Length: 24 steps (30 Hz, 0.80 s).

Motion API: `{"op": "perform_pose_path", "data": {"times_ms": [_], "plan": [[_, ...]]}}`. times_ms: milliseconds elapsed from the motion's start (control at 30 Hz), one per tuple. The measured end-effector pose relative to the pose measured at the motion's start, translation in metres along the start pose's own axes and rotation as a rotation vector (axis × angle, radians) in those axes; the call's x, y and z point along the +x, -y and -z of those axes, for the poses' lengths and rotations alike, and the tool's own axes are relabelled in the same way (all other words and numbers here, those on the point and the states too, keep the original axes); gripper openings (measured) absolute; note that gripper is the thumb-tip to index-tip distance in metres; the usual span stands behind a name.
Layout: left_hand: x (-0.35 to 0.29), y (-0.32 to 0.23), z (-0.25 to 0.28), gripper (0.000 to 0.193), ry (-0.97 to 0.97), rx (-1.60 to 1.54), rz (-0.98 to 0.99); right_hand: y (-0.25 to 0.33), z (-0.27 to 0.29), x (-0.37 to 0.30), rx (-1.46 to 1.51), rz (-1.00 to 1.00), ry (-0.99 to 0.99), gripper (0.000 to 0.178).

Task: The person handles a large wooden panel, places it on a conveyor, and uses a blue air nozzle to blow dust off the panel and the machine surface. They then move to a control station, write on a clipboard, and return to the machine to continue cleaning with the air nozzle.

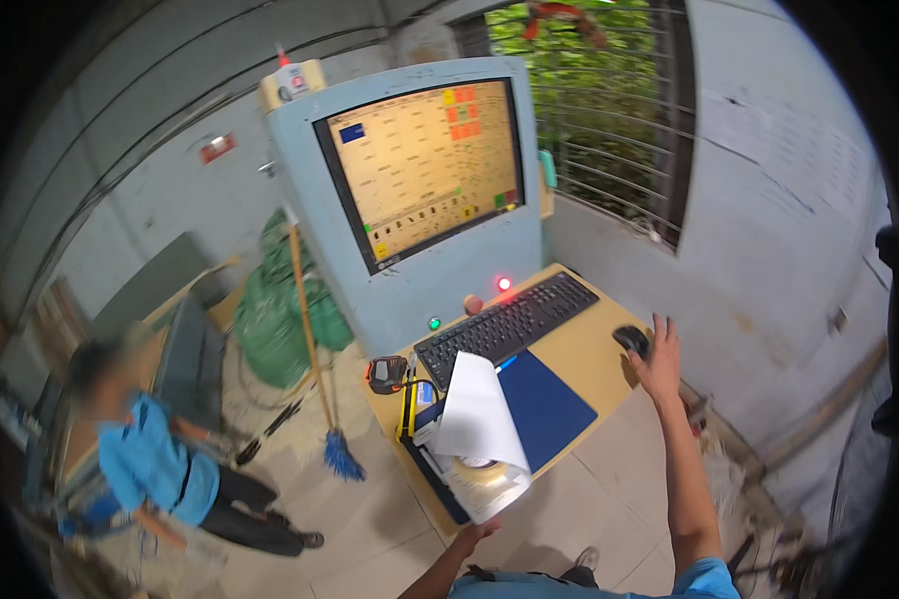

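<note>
My right hand (659,364) reaches over the right end of the tan desk with its fingers stretched out, beside a black computer mouse (630,341). At the desk's front edge my left hand (483,531) grips the lower end of some white paper sheets (474,409), its fingertips partly hidden beneath them. The top sheet curls upward over a roll of tape (479,469). Below the papers lies a dark clipboard (436,469), only partly visible. A blue folder or mat (554,409) lies to the right of the sheets.
A black keyboard (509,324) stands before a pale blue machine console (440,290) with a lit screen (425,165). A tape measure (387,374) and a yellow cutter knife (408,399) lie at the desk's left. Further left are a broom (315,349), green sacks (275,324) and a co-worker in blue (170,459).
</note>
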<state>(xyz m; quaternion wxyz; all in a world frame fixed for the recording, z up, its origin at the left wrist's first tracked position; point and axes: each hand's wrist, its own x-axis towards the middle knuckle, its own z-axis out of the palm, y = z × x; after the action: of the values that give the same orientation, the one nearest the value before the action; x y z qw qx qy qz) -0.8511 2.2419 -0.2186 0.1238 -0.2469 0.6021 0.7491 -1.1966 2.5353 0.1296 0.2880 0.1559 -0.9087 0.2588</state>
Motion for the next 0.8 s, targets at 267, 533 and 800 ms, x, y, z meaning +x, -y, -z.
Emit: {"op": "perform_pose_path", "data": {"times_ms": [267, 533, 800], "plan": [[-0.097, 0.119, -0.119, 0.033, -0.717, -0.466, 0.381, -0.052, -0.047, 0.054, 0.384, 0.230, 0.267, 0.069], [-0.166, 0.207, -0.253, 0.033, -0.823, -0.649, 0.644, -0.067, -0.052, 0.050, 0.439, 0.247, 0.244, 0.040], [-0.163, 0.224, -0.326, 0.035, -0.771, -0.561, 0.647, -0.074, -0.059, 0.048, 0.470, 0.286, 0.253, 0.042]]}}
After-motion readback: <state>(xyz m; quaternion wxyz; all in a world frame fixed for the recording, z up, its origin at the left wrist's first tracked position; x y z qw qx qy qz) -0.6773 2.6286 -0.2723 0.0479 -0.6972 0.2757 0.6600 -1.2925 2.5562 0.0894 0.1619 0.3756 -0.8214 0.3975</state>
